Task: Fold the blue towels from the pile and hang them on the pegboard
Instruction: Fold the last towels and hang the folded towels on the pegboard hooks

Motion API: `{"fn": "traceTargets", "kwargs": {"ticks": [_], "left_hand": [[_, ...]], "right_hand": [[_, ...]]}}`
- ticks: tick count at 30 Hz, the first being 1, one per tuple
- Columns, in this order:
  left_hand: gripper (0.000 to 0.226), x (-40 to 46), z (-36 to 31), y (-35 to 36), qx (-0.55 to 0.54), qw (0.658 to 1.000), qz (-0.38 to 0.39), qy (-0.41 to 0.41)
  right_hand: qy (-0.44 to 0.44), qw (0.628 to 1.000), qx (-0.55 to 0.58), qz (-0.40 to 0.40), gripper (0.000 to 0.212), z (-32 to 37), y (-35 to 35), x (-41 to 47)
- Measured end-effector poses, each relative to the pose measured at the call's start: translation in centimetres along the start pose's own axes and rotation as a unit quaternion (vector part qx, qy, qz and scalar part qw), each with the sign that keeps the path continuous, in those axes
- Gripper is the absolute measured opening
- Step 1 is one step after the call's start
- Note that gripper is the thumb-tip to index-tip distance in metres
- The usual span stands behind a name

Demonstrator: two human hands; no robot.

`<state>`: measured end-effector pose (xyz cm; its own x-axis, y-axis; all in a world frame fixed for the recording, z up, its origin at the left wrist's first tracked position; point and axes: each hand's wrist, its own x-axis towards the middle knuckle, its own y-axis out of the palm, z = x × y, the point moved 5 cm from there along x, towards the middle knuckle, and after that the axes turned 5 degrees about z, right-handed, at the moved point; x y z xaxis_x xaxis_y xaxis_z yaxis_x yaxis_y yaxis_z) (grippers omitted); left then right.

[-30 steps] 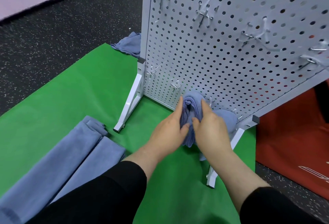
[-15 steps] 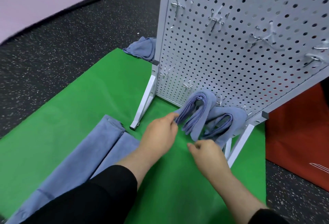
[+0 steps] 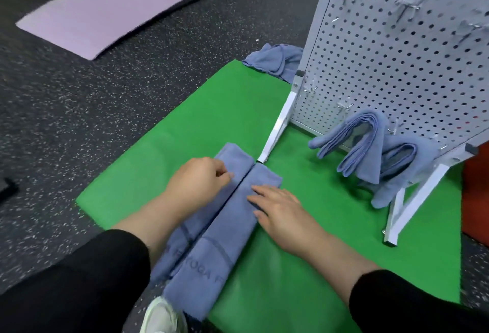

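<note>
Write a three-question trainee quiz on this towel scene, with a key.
1. True or false: two towels hang on the pegboard.
2. Which hand lies flat on the long towel? A) left B) right
3. Fill in: the long towel lies on a ____ mat.

Key: 1 true. 2 B: the right hand lies flat, while the left hand has curled fingers at the middle seam. 3 green.

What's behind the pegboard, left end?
A crumpled blue towel lies on the floor behind the pegboard, sticking out past its left edge, partly on the green mat. The rest of it is hidden by the board; how far it extends cannot be seen.
</note>
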<state>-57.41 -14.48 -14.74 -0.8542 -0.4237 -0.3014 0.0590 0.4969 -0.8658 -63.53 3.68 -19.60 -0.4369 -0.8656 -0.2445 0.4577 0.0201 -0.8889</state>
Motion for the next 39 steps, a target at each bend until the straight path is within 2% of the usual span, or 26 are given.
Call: {"fn": "traceTargets", "kwargs": {"ticks": [3,6,12,16,18,21,24,27,30,33,36,38,39], "left_hand": [[0.033,-1.6,1.1,1.4,0.051,0.996,0.074,0.008],[0.041,-3.0,1.1,3.1,0.086,0.99,0.114,0.003],[0.041,-5.2,0.0,4.7,0.165,0.981,0.085,-0.054],[0.028,-5.9,-0.3,5.2,0.131,0.981,0.129,-0.07],[0.021,-6.1,-0.5,4.8,0.088,0.984,0.137,-0.075],[0.021,-5.6,-1.3,3.9,0.022,0.987,0.152,-0.044],[0.027,-5.4,-2.7,2.1,-0.081,0.983,0.166,-0.013],[0.025,-5.0,-4.1,0.6,-0.224,0.962,0.159,-0.003],[0.014,-4.8,-6.0,-0.5,-0.329,0.931,0.161,0.009],[0.011,-4.5,-7.8,-1.8,-0.401,0.899,0.175,0.013],[0.017,-3.8,-8.3,-2.7,-0.456,0.87,0.186,0.005],[0.018,-2.8,-8.2,-3.1,-0.464,0.868,0.174,0.011],[0.014,-2.2,-8.2,-3.3,-0.452,0.878,0.156,0.02]], "right_hand": [[0.004,1.0,-0.023,0.021,0.047,0.4,1.0,0.1],[0.024,0.997,-0.048,0.056,0.05,0.7,1.2,0.0],[0.042,0.993,-0.064,0.088,0.053,1.1,1.3,-0.1],[0.047,0.991,-0.071,0.101,0.059,1.2,1.4,-0.1],[0.05,0.99,-0.069,0.109,0.07,1.2,1.5,-0.4],[0.05,0.991,-0.064,0.108,0.092,1.3,1.3,-1.1],[0.04,0.997,-0.044,0.049,0.105,1.4,0.4,-2.4],[0.031,0.998,0.004,-0.06,0.103,1.0,-1.1,-3.4],[0.031,0.979,0.054,-0.193,0.092,0.1,-3.6,-4.1],[0.007,0.952,0.107,-0.288,0.069,-0.2,-6.7,-5.0],[0.011,0.942,0.18,-0.283,0.058,-0.3,-9.3,-5.6],[0.02,0.944,0.178,-0.278,0.05,-0.5,-10.7,-5.7],[0.027,0.947,0.169,-0.273,0.045,-0.8,-11.3,-5.6]]}}
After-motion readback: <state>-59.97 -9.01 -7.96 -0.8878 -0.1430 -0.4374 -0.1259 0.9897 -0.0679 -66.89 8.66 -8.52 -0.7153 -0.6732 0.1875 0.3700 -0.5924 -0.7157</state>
